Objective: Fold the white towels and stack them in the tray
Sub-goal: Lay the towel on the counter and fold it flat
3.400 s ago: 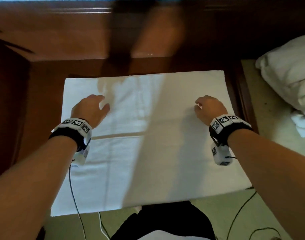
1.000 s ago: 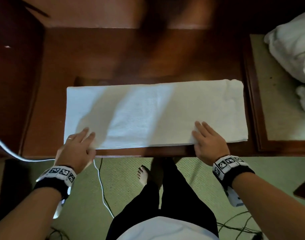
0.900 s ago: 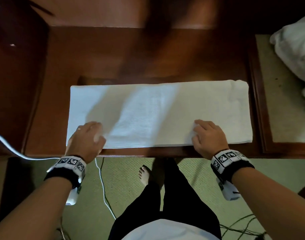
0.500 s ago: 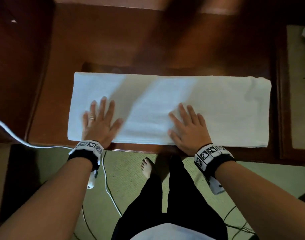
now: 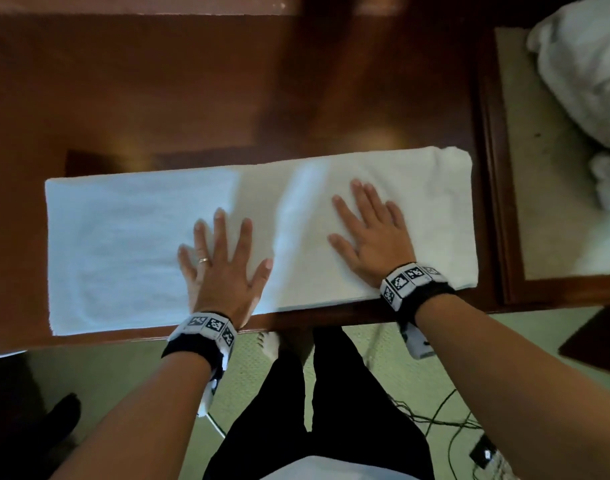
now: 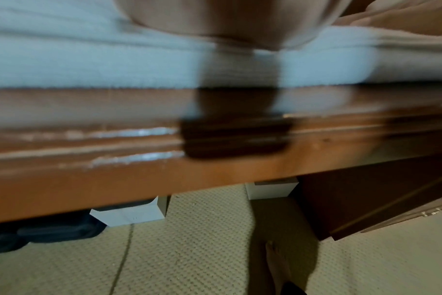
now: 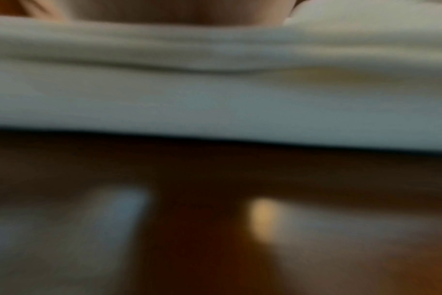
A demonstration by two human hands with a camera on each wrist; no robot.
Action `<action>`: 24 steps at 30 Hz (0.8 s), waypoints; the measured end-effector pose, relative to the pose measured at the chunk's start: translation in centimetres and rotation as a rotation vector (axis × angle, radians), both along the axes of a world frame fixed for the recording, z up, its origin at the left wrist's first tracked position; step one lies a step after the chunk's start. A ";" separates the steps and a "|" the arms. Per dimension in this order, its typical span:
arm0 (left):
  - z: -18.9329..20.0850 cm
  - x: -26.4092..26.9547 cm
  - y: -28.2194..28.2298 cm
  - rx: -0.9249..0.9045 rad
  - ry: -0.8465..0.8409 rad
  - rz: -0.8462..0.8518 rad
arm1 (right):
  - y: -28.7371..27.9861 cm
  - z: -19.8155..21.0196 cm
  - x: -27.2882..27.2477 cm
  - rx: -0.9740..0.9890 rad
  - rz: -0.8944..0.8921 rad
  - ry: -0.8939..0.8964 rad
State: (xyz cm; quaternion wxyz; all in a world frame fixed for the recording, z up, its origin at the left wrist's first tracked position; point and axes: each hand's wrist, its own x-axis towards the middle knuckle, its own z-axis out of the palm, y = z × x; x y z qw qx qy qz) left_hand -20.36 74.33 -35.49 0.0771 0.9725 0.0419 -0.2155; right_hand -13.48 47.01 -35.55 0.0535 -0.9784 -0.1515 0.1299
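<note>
A white towel [image 5: 116, 244], folded into a long strip, lies along the near edge of a dark wooden table [image 5: 227, 98]. My left hand [image 5: 222, 261] presses flat on the strip near its middle, fingers spread and straight. My right hand [image 5: 369, 233] lies flat on the right half, fingers straight. In the left wrist view the towel's layered edge [image 6: 114, 65] shows above the table's rim [image 6: 139, 159]. The right wrist view is blurred and shows the towel's folds [image 7: 215, 89] close up. No tray is in view.
A heap of crumpled white towels [image 5: 587, 81] lies at the far right on a tan surface [image 5: 546, 202] beside the table. Below are my legs [image 5: 331, 410], cables [image 5: 445, 420] on the green carpet, and white boxes [image 6: 129, 213] under the table.
The wide towel has been folded into a narrow strip. In the last second both hands went from its near edge onto its top and slid rightward, flat.
</note>
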 end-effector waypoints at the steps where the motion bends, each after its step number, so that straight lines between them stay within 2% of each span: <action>1: 0.0 0.1 0.0 0.003 -0.001 0.004 | -2.3 0.1 0.6 -0.022 -0.068 0.006; 4: -0.2 0.2 -0.1 0.023 0.008 0.011 | -8.9 0.7 2.1 -0.083 -0.329 0.044; 7: -0.1 0.3 -0.2 0.014 0.009 0.022 | -12.4 1.6 3.7 -0.112 -0.586 0.066; 8: -0.1 0.3 -0.3 0.016 0.006 0.022 | -12.6 1.9 4.3 -0.101 -0.623 0.022; 10: -0.2 0.3 -0.3 0.033 0.003 0.018 | -12.1 2.8 5.7 -0.074 -0.580 -0.154; 12: -0.1 0.4 -0.3 0.038 0.006 0.019 | -11.3 3.4 6.9 -0.035 -0.593 -0.208; 14: -0.2 0.4 -0.3 0.039 0.009 0.016 | -11.3 3.3 7.6 -0.018 -0.708 -0.138; 17: -0.3 0.3 -0.3 0.038 0.001 0.017 | -12.3 2.9 7.5 -0.014 -0.754 -0.062; 21: -0.1 0.3 -0.4 0.039 0.000 0.015 | -12.7 3.7 5.5 0.221 -0.967 -0.067; 24: 0.2 0.4 -0.5 0.030 0.003 0.013 | -12.0 3.6 2.3 0.254 -0.966 0.117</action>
